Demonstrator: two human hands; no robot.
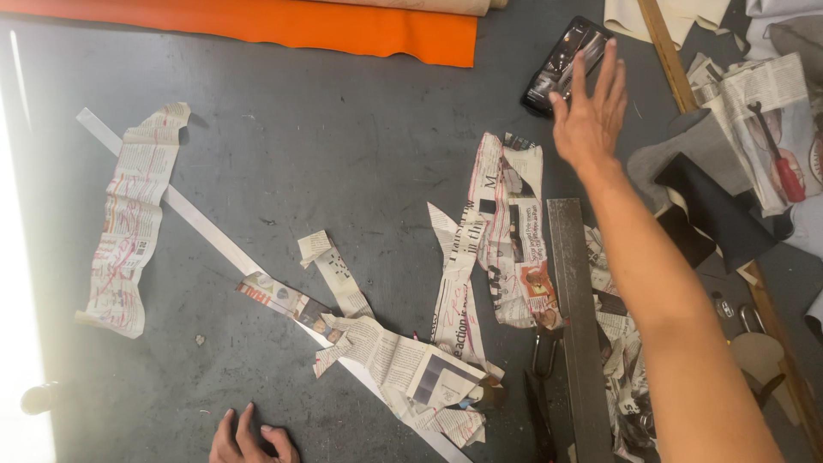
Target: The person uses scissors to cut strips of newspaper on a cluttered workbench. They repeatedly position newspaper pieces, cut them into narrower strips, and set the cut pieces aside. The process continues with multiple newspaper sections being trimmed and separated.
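My right hand [591,111] reaches far across the dark table with fingers spread, its fingertips over a black phone [566,64] lying at the back. It holds nothing. My left hand [249,439] rests flat on the table at the near edge, fingers apart, close to cut newspaper pieces [403,364]. More newspaper strips [501,231] lie in the middle, and a long one [129,223] lies at the left.
A long metal ruler [576,317] lies beside my right forearm, with scissors [540,386] next to it. A white strip [206,227] runs diagonally. An orange sheet [343,26] lies at the back. Dark cut pieces [711,201], a red-handled screwdriver [784,167] and a wooden stick [669,51] sit at right.
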